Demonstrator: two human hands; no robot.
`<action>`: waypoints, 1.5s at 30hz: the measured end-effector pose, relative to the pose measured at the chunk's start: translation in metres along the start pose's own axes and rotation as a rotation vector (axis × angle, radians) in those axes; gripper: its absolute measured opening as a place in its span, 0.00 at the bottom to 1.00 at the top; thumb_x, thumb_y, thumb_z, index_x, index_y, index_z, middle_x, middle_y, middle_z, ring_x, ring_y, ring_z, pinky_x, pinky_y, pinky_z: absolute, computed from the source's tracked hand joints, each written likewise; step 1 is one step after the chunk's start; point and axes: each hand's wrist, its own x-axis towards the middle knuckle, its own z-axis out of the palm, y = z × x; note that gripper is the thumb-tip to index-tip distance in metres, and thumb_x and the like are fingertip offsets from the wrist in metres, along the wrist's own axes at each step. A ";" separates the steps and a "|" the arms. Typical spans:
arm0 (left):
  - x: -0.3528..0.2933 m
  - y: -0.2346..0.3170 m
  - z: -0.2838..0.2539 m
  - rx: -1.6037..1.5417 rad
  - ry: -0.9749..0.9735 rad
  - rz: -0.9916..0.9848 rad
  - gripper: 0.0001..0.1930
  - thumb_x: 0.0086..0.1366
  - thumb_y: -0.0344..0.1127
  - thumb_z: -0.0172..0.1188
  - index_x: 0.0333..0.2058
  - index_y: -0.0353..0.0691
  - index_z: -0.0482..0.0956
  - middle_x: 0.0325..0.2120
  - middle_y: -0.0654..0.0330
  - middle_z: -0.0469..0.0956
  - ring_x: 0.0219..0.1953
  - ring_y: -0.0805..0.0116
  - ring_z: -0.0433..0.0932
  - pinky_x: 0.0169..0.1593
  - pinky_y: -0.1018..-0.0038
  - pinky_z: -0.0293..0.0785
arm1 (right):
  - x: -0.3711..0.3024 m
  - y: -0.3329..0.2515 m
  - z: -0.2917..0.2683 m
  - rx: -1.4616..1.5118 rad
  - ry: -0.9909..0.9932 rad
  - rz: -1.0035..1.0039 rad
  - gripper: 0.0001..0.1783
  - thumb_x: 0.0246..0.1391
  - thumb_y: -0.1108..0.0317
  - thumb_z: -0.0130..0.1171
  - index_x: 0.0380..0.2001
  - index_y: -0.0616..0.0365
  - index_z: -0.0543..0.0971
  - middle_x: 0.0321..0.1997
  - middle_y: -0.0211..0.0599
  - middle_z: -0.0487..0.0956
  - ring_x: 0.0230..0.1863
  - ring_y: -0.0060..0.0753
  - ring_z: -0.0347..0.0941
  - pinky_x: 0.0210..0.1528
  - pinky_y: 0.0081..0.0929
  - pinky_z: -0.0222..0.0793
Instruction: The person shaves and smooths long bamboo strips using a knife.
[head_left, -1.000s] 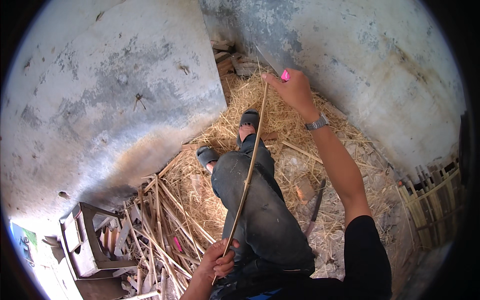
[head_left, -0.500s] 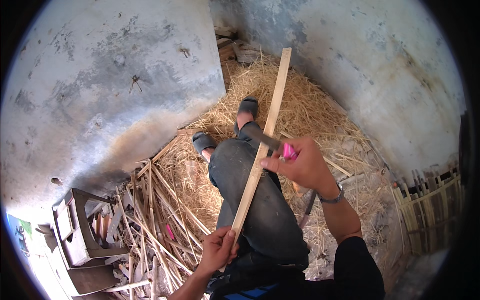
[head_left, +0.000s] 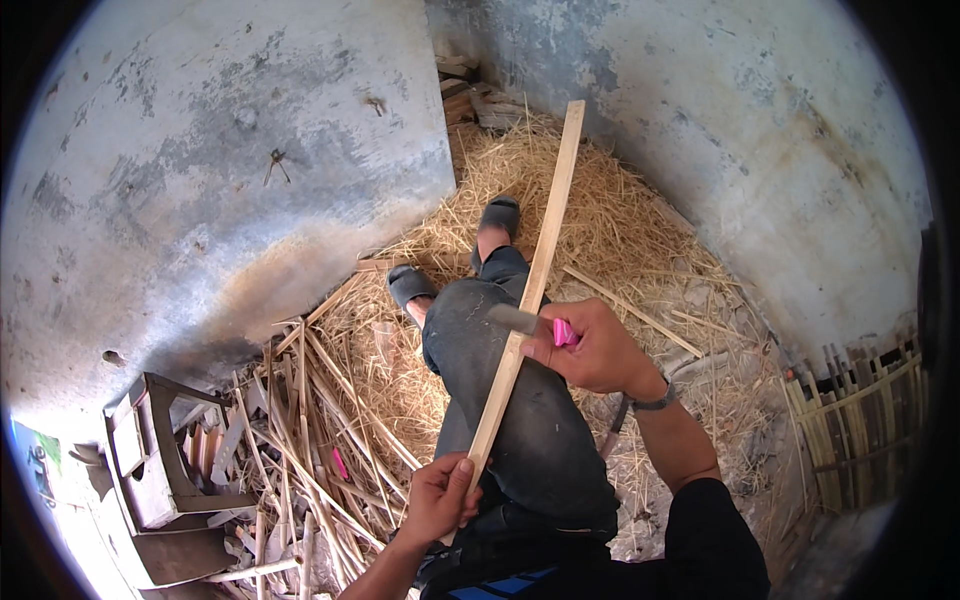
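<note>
A long, pale strip of split bamboo or wood (head_left: 552,215) lies slantwise across my dark-trousered thigh, its far end raised over the shavings. My left hand (head_left: 441,497) grips its near end, thumb on top. My right hand (head_left: 595,345) is closed round a knife (head_left: 513,319) whose handle has a bright pink wrapping (head_left: 565,332). The blade crosses the strip about midway along and points left. The thumb of that hand rests against the strip's edge just below the blade. Most of the handle is hidden in the fist.
Curled shavings (head_left: 620,220) cover the floor round my sandalled feet. Sticks and split lengths (head_left: 310,450) are heaped at the left, beside a battered box frame (head_left: 160,460). Worn walls (head_left: 250,150) meet ahead. A slatted bamboo piece (head_left: 860,420) leans at the right.
My right hand has drawn the knife down along the strip toward me, and the blade has turned more level. My left hand keeps its hold on the near end.
</note>
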 end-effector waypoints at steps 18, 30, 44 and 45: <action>0.010 0.020 -0.003 -0.206 -0.109 -0.084 0.20 0.81 0.46 0.43 0.47 0.34 0.75 0.13 0.66 0.61 0.10 0.79 0.58 0.13 0.79 0.56 | -0.032 0.029 0.011 0.288 0.291 0.154 0.08 0.59 0.68 0.69 0.37 0.59 0.81 0.22 0.16 0.68 0.25 0.09 0.59 0.27 0.15 0.55; 0.000 0.004 -0.012 0.199 0.144 0.121 0.14 0.76 0.39 0.56 0.46 0.32 0.80 0.19 0.67 0.75 0.18 0.83 0.70 0.23 0.83 0.64 | -0.015 0.022 0.002 0.050 0.269 0.082 0.18 0.66 0.53 0.60 0.36 0.60 0.78 0.22 0.27 0.69 0.24 0.21 0.61 0.29 0.25 0.60; 0.010 0.015 -0.015 0.452 0.049 0.269 0.11 0.76 0.36 0.54 0.46 0.33 0.75 0.21 0.66 0.76 0.21 0.82 0.72 0.26 0.82 0.66 | -0.029 0.011 0.025 -0.471 0.112 0.073 0.28 0.62 0.44 0.61 0.19 0.57 0.79 0.13 0.46 0.72 0.17 0.54 0.73 0.22 0.44 0.67; 0.011 0.025 -0.008 0.416 0.048 0.264 0.11 0.76 0.35 0.53 0.47 0.33 0.74 0.21 0.66 0.75 0.22 0.81 0.72 0.26 0.82 0.66 | -0.030 0.014 0.027 -0.493 0.122 0.054 0.28 0.62 0.44 0.61 0.19 0.57 0.78 0.13 0.47 0.72 0.17 0.54 0.73 0.21 0.44 0.67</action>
